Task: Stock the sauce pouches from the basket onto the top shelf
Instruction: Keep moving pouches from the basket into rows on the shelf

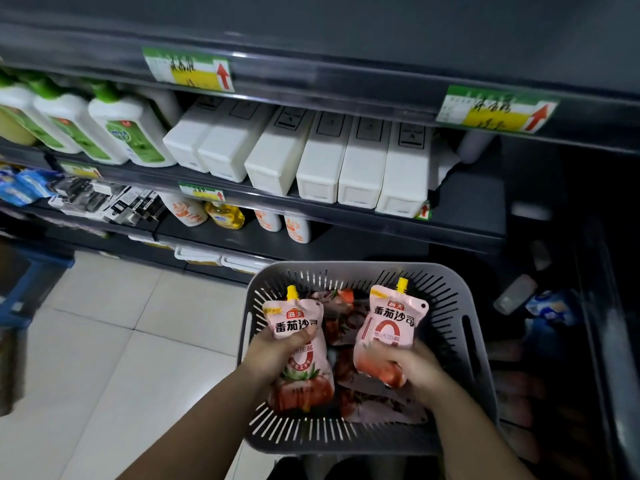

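A grey slotted basket sits low in front of the shelving. My left hand grips a pink tomato sauce pouch with a yellow spout, held upright over the basket's left side. My right hand grips a second pink pouch, also upright, over the basket's right side. More pouches lie flat in the basket beneath them. The top shelf runs dark across the upper frame with green and yellow price tags on its edge.
White rectangular containers and green-capped white bottles fill the shelf below the top one. Orange-printed bottles and a yellow bottle stand lower down. A blue crate is at the left on the tiled floor. Dark goods lie at the right.
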A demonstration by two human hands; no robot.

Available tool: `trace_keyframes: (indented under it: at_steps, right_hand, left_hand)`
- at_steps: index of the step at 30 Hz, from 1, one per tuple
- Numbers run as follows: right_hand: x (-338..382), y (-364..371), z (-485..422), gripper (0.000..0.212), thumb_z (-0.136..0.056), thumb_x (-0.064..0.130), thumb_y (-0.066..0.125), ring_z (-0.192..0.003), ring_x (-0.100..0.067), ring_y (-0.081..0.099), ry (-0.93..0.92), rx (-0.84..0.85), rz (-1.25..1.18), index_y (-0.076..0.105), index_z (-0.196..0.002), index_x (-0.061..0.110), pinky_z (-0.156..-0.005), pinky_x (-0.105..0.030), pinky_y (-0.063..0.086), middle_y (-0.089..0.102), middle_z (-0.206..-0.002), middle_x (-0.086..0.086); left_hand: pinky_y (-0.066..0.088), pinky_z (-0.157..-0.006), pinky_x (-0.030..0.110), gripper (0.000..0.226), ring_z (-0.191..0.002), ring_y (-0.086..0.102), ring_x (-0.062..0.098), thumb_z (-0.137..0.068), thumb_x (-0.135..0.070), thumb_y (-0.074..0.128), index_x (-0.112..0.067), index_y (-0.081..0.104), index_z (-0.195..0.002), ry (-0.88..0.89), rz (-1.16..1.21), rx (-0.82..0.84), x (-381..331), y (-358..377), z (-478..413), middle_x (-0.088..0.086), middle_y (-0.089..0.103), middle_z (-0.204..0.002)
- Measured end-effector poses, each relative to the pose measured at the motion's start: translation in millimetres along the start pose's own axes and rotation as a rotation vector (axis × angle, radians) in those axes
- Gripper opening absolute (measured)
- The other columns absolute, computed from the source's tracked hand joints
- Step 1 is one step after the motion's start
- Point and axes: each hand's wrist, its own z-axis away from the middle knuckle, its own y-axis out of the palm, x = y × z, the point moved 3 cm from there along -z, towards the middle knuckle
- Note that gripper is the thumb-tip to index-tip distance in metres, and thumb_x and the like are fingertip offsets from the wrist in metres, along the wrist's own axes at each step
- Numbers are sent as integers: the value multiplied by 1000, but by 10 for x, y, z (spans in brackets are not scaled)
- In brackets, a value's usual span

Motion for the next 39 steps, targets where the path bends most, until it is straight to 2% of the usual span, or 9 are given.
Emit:
trace_keyframes:
  at_steps: [3,6,10,14,21,26,30,35,39]
  right_hand:
    - [122,-20,209,74,-57,61,85,-103,-25,72,-31,-11,-48,68,-118,23,-99,-50,51,75,-111,-3]
    - [352,12,410,99,-51,83,75,-115,-23,65,-112,-66,-23,62,-128,23,-108,-52,44,70,-123,0]
    - [657,89,623,89,-41,75,83,-97,-23,74,-284,-57,-47,74,-107,16,-98,-51,52,78,-102,-4]
    - [877,133,862,76,-48,74,79,-98,-17,74,-373,-52,-69,73,-106,25,-92,-40,57,78,-102,3]
    - [1192,167,1254,45,-72,34,77,-97,-31,74,-452,-41,-239,71,-110,11,-90,-49,57,76,-104,-13]
    - [1417,225,1632,25,-69,30,76,-90,-29,75,-576,-73,-244,79,-90,17,-70,-33,61,77,-99,-13]
    - [1622,137,2018,24,-70,35,80,-91,-27,75,-691,-167,-249,79,-91,24,-70,-33,61,78,-98,-8]
    - [1821,-147,2597,26,-65,39,81,-86,-24,76,-839,-338,-317,78,-90,32,-67,-33,60,79,-94,-3]
    - [1832,-373,3178,33,-64,40,82,-86,-27,76,-937,-412,-364,77,-93,26,-66,-34,60,78,-95,-7]
  left_hand:
    - [60,-71,34,32,-82,76,28,-76,-20,82,-9,71,-103,43,-26,37,-181,61,90,10,79,-90]
    - [59,-66,30,29,-81,76,27,-77,-20,81,-10,71,-102,100,-35,79,-410,149,208,10,79,-90]
    - [58,-60,26,31,-82,76,26,-78,-12,79,-6,69,-107,162,-71,158,-715,226,366,14,78,-97]
    - [58,-61,25,44,-88,75,27,-74,-4,81,-6,62,-114,171,-173,315,-905,242,537,13,77,-101]
    - [60,-75,37,43,-98,72,34,-74,-3,80,-7,64,-113,267,-165,477,-1153,206,817,16,74,-108]
    - [60,-76,42,53,-96,72,37,-68,-2,82,-2,61,-117,386,-90,489,-1486,273,1011,21,74,-108]
    - [60,-69,32,57,-92,74,30,-63,-5,85,-5,63,-115,476,-142,602,-1757,475,1224,18,74,-107]
    - [59,-76,40,63,-94,74,32,-55,-14,90,-9,64,-112,565,-232,712,-2004,779,1579,16,75,-106]
    - [60,-69,36,52,-88,74,31,-60,-7,85,-7,66,-108,622,-243,828,-2085,1092,1997,19,75,-104]
